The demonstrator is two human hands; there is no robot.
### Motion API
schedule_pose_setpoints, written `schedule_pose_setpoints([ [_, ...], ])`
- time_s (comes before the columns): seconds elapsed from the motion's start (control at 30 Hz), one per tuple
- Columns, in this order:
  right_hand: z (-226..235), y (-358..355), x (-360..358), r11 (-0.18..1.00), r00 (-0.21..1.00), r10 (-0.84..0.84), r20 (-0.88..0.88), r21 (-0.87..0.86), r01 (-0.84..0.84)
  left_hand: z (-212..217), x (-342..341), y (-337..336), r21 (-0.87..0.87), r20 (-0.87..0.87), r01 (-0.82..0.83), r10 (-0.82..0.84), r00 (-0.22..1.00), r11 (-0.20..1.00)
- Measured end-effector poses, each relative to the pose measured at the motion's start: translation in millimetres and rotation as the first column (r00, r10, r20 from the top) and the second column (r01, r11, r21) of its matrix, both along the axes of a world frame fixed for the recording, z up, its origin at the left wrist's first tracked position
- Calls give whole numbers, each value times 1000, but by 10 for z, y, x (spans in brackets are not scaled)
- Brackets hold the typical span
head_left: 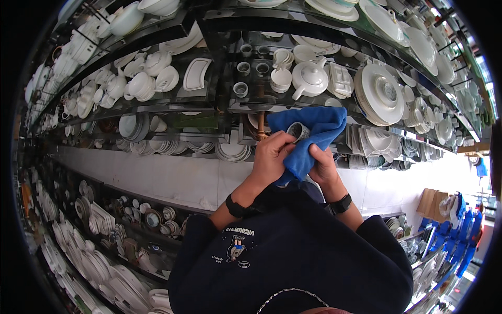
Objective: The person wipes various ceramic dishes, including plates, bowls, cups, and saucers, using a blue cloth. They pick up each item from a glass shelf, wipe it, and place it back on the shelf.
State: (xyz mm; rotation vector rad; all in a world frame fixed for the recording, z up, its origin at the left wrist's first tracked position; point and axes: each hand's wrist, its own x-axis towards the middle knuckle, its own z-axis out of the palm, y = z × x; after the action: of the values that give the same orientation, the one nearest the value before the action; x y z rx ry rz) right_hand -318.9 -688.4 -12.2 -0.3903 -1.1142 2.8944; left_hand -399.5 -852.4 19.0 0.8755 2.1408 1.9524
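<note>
My left hand and right hand pinch the soft blue cloth around a small cup: light, brittle, slippery glaze, so I grip its wall.

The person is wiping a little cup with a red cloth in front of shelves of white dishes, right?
Not quite: the cloth is blue, not red. The head view shows both hands holding it around the little cup in front of shelves of white dishes.

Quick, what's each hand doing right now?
Left hand: closed, holding a small cup in the blue cloth.
Right hand: closed, gripping the blue cloth.
</note>
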Motion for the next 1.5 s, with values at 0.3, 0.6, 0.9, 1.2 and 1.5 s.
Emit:
schedule_pose_setpoints([
  [0.3,302,-281,-106,970,991,-115,-72,208,127,41,111,-162,-20,-247,-75,68,967,997],
  [0.6,275,-136,-75,980,980,-201,4,-4,201,-113,103,-8,59,-468,2,25,883,998],
  [0.9,112,112,-81,897,987,-163,14,-415,154,-59,136,-91,199,-230,158,-111,967,967],
  [1.2,-76,209,110,998,960,-9,-281,-60,-9,-377,143,-276,563,433,148,-443,785,813],
  [1.5,388,-255,-127,556,925,210,-318,817,155,-515,263,-244,556,652,-80,-375,659,827],
])
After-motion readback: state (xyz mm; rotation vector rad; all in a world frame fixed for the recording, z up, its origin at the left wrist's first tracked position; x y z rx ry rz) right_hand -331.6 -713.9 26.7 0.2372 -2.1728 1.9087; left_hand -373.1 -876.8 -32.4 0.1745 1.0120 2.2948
